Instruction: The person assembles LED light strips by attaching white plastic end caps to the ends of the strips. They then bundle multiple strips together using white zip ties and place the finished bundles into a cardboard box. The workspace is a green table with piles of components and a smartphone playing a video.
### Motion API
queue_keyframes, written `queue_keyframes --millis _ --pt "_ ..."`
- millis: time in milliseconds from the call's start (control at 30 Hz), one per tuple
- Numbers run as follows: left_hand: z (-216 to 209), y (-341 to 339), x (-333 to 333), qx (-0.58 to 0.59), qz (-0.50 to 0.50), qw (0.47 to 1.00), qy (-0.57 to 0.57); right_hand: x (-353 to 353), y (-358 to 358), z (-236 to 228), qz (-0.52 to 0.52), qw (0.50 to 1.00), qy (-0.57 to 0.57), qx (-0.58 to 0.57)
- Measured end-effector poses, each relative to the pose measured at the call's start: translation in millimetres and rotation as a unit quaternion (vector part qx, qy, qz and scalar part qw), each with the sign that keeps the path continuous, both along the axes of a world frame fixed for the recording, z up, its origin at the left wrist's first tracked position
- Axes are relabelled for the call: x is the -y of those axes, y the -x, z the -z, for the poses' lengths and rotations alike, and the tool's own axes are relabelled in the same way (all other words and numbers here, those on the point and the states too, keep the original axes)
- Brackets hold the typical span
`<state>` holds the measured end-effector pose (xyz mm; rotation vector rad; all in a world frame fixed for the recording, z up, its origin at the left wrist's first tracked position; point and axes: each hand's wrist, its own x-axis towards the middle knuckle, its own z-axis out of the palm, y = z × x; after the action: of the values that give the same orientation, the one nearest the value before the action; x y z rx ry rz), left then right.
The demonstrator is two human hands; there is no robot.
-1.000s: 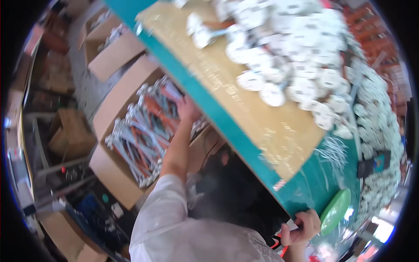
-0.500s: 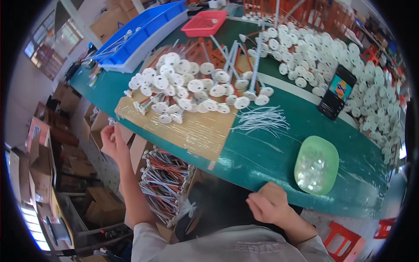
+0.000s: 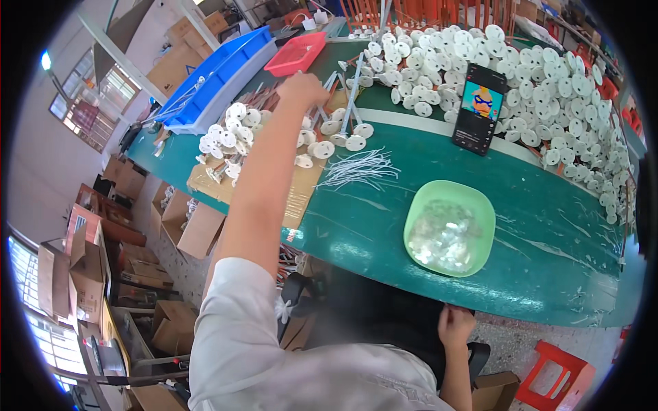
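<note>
My left hand is stretched far over the table, curled among white-capped rods lying on a piece of cardboard. Its fingertips are hidden, so what they grip cannot be made out. My left forearm covers part of that pile. My right hand is at the table's near edge with its fingers curled in; anything inside them is hidden. Between the hands lie a bundle of thin white strips and a light green bowl holding small clear, shiny pieces.
A phone with a lit screen leans against a large heap of white-capped rods. At the far left are a blue bin and a red tray. Open cardboard boxes and a red stool stand beside the green table.
My left hand has gone from beside the table's left edge up over the rods at the far side. My right hand has drawn down and back to the near edge. The view has shifted.
</note>
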<state>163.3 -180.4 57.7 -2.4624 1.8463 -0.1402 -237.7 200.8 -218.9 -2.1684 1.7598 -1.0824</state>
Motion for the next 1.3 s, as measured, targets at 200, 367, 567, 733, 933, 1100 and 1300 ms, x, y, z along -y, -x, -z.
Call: queue_keyframes --millis 200,367,567,733,933,1100,1300 --pt "52 -22 55 -0.05 -0.032 0.997 -0.058 13 3 13 0.131 0.985 -0.012 -0.114" --pt "10 -3 42 -0.076 -0.024 0.994 -0.074 10 7 31 0.133 0.984 -0.09 -0.079" --pt "-2 -10 25 -0.158 -0.029 0.986 -0.055 9 4 21 0.121 0.985 -0.101 -0.073" --pt "17 -23 29 -0.04 -0.012 0.999 -0.011 6 5 30 0.123 0.972 -0.191 -0.054" --pt "38 -9 25 -0.032 -0.013 0.999 -0.04 6 3 29 0.103 0.98 -0.161 -0.047" --pt "38 0 17 -0.024 -0.013 0.999 -0.039 5 3 32 0.11 0.985 -0.124 -0.051" --pt "16 14 8 -0.027 -0.019 0.997 -0.076 7 5 35 0.129 0.984 -0.113 -0.056"
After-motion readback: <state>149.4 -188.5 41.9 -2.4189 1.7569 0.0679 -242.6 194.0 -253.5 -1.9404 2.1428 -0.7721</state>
